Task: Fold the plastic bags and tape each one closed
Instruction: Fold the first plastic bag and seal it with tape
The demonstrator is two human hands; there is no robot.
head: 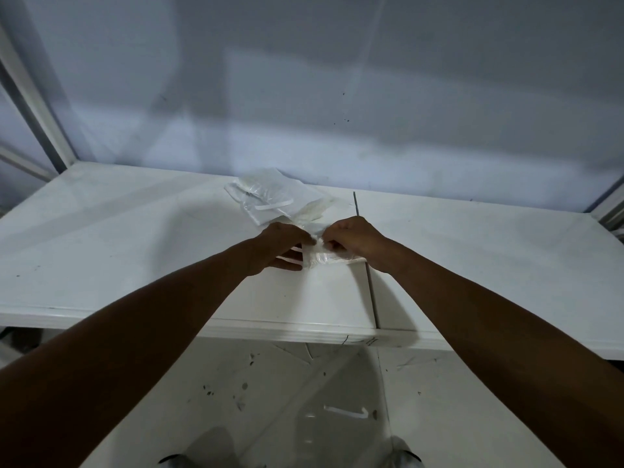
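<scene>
Two bare hands meet low over the white flat table top (135, 265), the left hand (280, 246) and the right hand (354, 238), fingertips almost touching. Between them the small folded clear plastic bag (326, 257) is held down on the table. Its upper edge is pinched by the curled thumb and fingers of each hand. Whether a piece of tape is caught in that pinch cannot be told.

The film is judged slippery and springy, so the fold could be lost if either pinch is loosened before tape is pressed flat. Tape could also be stuck to a fingertip or to itself, or laid crooked so that the flap is left free.

At 6 o'clock from the bag, a thin white strip (344, 412) is seen lying on the scuffed white floor (270, 383). At 3 o'clock, just beside the bag, the dark seam (371, 292) between table panels is found, a gap in which film might be snagged. At 11 o'clock, just beyond the left hand, the loose pile of clear plastic bags (277, 197) is heaped, near enough to be brushed by the knuckles. Farther off stand a white metal frame post (30, 96) at 10 o'clock and the grey-blue wall (337, 96) at 12.
</scene>
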